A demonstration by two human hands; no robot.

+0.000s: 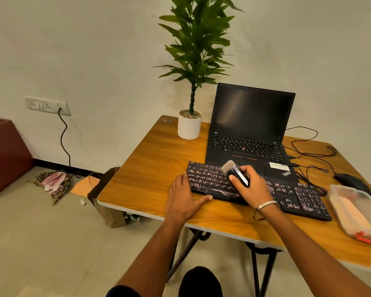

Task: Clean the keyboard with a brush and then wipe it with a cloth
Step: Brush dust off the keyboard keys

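A black keyboard [291,195] lies across the wooden table [150,168], in front of the laptop. My right hand [252,185] grips a brush [234,170] with a black handle and pale bristles; the bristles point up-left over the keyboard's left half. My left hand [183,198] rests flat at the keyboard's left end, fingers along its edge and thumb against its front side. No cloth shows on the table.
An open black laptop [251,129] stands behind the keyboard, a potted plant [190,125] to its left. A black mouse [349,181] with cables and a clear plastic box [356,213] sit at the right. A checked cloth [54,181] lies on the floor at left.
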